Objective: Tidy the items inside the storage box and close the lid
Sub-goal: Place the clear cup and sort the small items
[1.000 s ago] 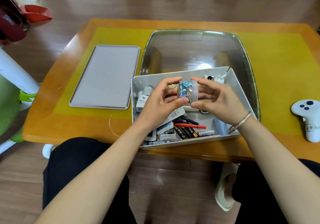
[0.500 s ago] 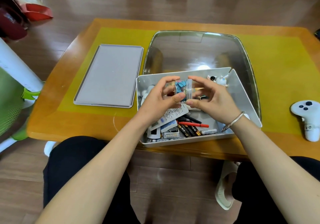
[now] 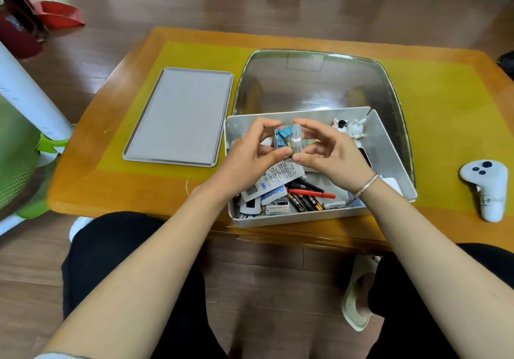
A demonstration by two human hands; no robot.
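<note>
A small clear jar [image 3: 288, 139] of blue clips is held above the storage box [image 3: 389, 147], pinched between the curled fingers and thumb of the left hand [image 3: 247, 154] on its body and those of the right hand [image 3: 331, 154] at its cap end. The sorting step is judged to be in hand, with the closing not yet begun: the lid [image 3: 180, 116] is laid flat on the worktop [image 3: 445, 100] just left of the box. Inside the box, a remote control [image 3: 274, 178], a red pen [image 3: 311, 193], several batteries [image 3: 304, 202] and two small white figurines [image 3: 349, 128] are seen loosely jumbled, the figurines in the far right corner. For the next move, it is judged that the jar's cap should be made secure, if it is loose, and a free spot in the box found, so that the jar can be set down low enough for the lid to seat. A spill of clips is the risk if the cap is not tight. The box is set on a large clear tray [image 3: 319, 80], which is rested on a yellow mat over the orange wooden worktop. A white game controller [image 3: 485, 189] is lying well apart at the right. A brown wooden floor is seen around, with a green and white stand [image 3: 25, 125] at the left and a red item [image 3: 59, 18] beyond it.
</note>
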